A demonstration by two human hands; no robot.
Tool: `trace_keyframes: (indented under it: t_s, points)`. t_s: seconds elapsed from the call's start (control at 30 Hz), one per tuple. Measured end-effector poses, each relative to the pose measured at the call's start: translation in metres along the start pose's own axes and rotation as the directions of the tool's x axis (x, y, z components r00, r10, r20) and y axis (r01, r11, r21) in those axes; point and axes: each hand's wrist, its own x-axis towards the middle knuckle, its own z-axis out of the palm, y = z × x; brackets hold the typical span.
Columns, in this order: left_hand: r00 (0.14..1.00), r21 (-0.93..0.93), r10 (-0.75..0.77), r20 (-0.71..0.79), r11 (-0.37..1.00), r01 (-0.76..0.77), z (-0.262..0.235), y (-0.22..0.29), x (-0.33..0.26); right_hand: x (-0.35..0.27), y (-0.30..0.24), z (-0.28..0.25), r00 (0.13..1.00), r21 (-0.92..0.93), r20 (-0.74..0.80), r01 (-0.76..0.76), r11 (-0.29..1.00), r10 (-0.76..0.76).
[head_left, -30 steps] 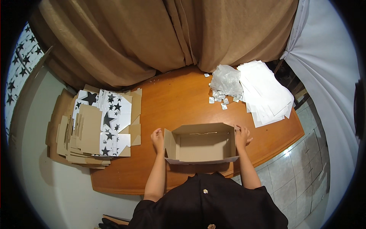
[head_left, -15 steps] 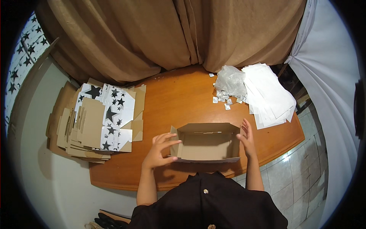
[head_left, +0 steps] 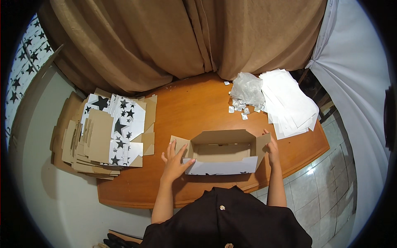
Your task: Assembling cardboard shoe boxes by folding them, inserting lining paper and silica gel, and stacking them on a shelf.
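An open-topped cardboard box (head_left: pixel 221 167) is in front of me at the table's near side. It is plain brown inside, with a white front wall showing a few black star shapes. Its end flaps lean outward and its back flap stands up. On the left end, my left hand (head_left: pixel 174 163) grips the box, fingers along the side flap and thumb at the front corner. My right hand (head_left: pixel 271 149) holds the right end flap from outside; part of its fingers is hidden behind the cardboard.
Flattened star-printed cardboard boxes (head_left: pixel 99 136) lie stacked at the left. At the back right are a clear plastic bag (head_left: pixel 248 89), several small white packets (head_left: pixel 245 110) and loose white sheets (head_left: pixel 289 103). Brown curtains (head_left: pixel 165 41) hang behind the wooden table (head_left: pixel 178 107).
Both hands have closed in on the box ends. The box has tilted, so its white front wall now shows, and its end flaps have swung outward.
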Motion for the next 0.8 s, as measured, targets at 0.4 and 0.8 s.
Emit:
trace_keyframes:
  t_s: [0.4, 0.8]
  points:
    - [0.931, 0.017, -0.135, -0.338, 0.989, 0.15, 0.051, 0.009, 0.01, -0.002, 0.001, 0.014, 0.988, 0.011, -0.064, 0.142, 0.99, -0.141]
    - [0.703, -0.127, 0.11, -0.702, 0.953, -0.275, 0.087, -0.007, -0.001, 0.004, 0.011, 0.08, 0.909, -0.809, 0.118, 0.321, 0.492, -0.399]
